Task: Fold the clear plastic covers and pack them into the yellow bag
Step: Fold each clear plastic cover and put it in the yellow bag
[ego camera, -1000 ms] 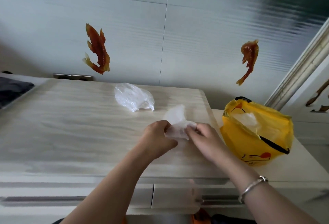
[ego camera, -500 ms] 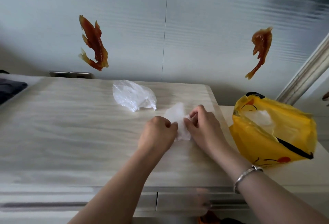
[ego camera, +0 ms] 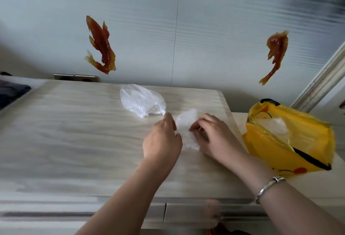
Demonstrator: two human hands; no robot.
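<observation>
Now a clear plastic cover [ego camera: 186, 128] is being folded flat on the wooden top [ego camera: 74, 132], pinned between the left hand [ego camera: 162, 141] and the right hand [ego camera: 214, 139]. Both hands are curled onto the film, and its edges seem to be pinched, though the fingertips are hidden. Air should be pressed out toward the open side before each crease is set, and the slippery film held down until the fold is doubled. A second cover [ego camera: 141, 101] lies loose just behind, not yet folded. The yellow bag [ego camera: 280, 152] stands near on the right, its mouth open, with white plastic seen inside
</observation>
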